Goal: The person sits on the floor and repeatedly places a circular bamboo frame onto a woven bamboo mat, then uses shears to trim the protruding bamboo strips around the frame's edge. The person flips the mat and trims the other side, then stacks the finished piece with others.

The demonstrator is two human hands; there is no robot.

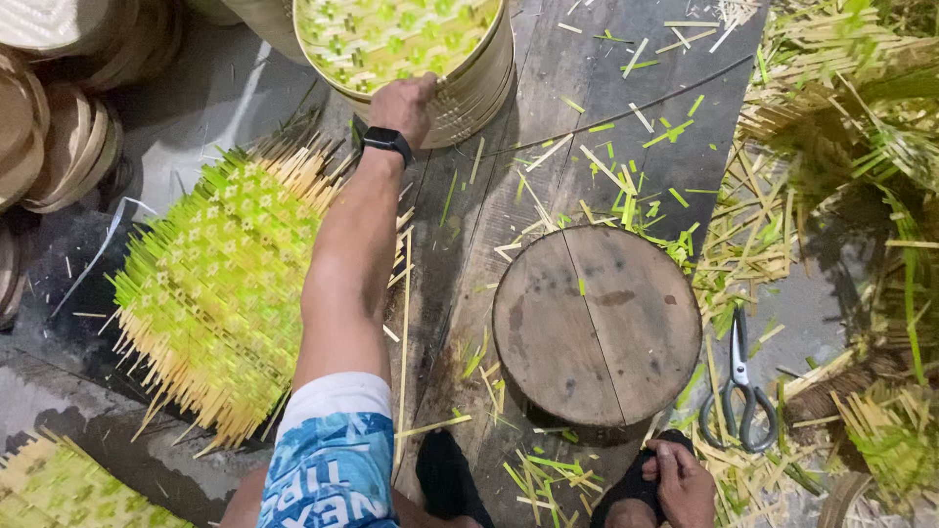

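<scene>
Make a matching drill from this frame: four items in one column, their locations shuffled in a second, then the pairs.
Items
1. left hand
2. right hand
3. scissors
4. woven mat

Places
A. flat on the ground, left of the outstretched arm
B. on the rim of the round woven basket
C. low in the frame, just below the round wooden block
D. on the ground, right of the round wooden block

Pairs: 1-B, 2-C, 3-D, 4-A

No packages, labels, signs or screens show anywhere in this view.
</scene>
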